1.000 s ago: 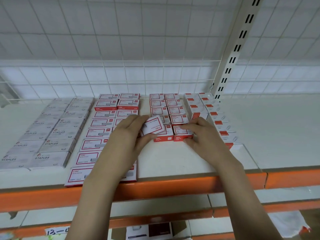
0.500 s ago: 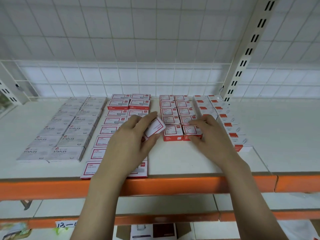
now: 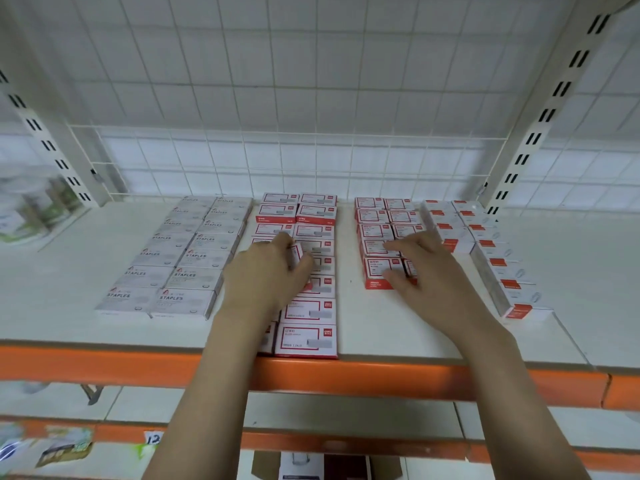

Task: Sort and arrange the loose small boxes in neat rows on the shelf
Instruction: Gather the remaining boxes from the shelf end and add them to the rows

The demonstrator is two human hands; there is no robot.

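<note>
— Working from the largest thing down: what carries the stock, and how is it laid out?

— Everything is carried by the white shelf board with the orange steel front rail (image 3: 398,348). Four blocks are set on it: grey flat cardboard boxes printed STAPLES (image 3: 173,258) at the left, then large red-and-white cardboard boxes (image 3: 308,337) in a double row, then smaller red-and-white cardboard boxes (image 3: 375,216), and white boxes with red end panels (image 3: 498,265) at the right.

— Where is the piece being sorted?

— One small red-and-white loose box (image 3: 297,255) is pinched on edge in the fingers (image 3: 304,268) of the left hand (image 3: 266,271), over the double row of large boxes and tilted, not yet laid flat.

— And the right hand (image 3: 426,271)?

— It is spread with fingers extended, resting on the front boxes of the smaller red-and-white block; nothing is gripped.

— How should the step be done well?

— The size should be matched first; the loose box appears closer to the smaller block than to the row beneath it. It is best lowered flat, label up, squared against a neighbour, while the block is steadied so nothing is pushed askew.
</note>
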